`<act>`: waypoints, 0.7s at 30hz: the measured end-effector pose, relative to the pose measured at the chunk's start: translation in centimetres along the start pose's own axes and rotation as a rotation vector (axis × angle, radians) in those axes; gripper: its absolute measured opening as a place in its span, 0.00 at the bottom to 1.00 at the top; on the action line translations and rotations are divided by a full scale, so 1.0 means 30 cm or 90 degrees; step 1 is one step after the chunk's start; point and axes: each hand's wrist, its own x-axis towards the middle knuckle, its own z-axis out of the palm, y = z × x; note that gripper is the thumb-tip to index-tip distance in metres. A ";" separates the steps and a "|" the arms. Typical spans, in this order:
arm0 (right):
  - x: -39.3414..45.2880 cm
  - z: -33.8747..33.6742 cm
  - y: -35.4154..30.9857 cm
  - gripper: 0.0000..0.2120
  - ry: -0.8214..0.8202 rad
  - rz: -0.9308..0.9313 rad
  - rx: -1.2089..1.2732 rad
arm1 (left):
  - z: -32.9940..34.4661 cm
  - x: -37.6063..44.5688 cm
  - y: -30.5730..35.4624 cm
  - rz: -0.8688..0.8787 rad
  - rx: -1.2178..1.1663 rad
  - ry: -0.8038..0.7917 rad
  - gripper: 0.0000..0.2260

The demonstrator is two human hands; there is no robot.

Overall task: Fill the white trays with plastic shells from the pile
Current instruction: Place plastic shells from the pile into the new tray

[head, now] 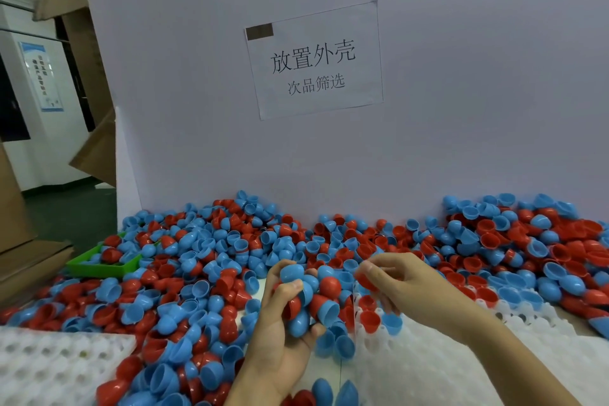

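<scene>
**Shells in hand, tray barely started**

The person stood at the bench with both hands raised over the near edge of the pile (296,257) of red and blue plastic shells. The left hand (283,323) had its fingers curled round a clutch of shells (309,300), mostly blue with some red, bunched and partly nested in one another. The right hand (392,280) pinched a single red shell (364,278) between thumb and fingertips, just beside the clutch and above the right-hand white tray (428,356).

That tray held only a red shell (369,320) and a blue shell (392,323) side by side near its far left corner; the rest of its visible pockets stood unfilled. A second white tray (49,369) lay at the near left, its pockets bare where visible, with loose shells spilling against its right edge. A green bin (99,269) sat at the far left, half buried in the pile. A paper notice (314,59) was fixed to the partition behind.

Risks noted, as judgement: the left hand's load looked overfull, so a shell could slip out and fall among those lying near the tray. Nested shells might go into one pocket as a pair unnoticed. Loose shells at the tray margins could roll into pockets unplaced
</scene>
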 end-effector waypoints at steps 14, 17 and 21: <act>0.161 -0.033 -0.169 0.44 -0.030 -0.152 0.250 | -0.007 0.012 0.001 -0.022 0.036 0.080 0.16; 0.159 -0.009 -0.160 0.34 0.006 -0.159 0.087 | -0.011 0.010 0.003 -0.018 0.048 0.074 0.15; 0.081 0.010 -0.085 0.19 0.058 -0.102 -0.074 | -0.005 0.004 -0.004 -0.020 0.067 0.073 0.16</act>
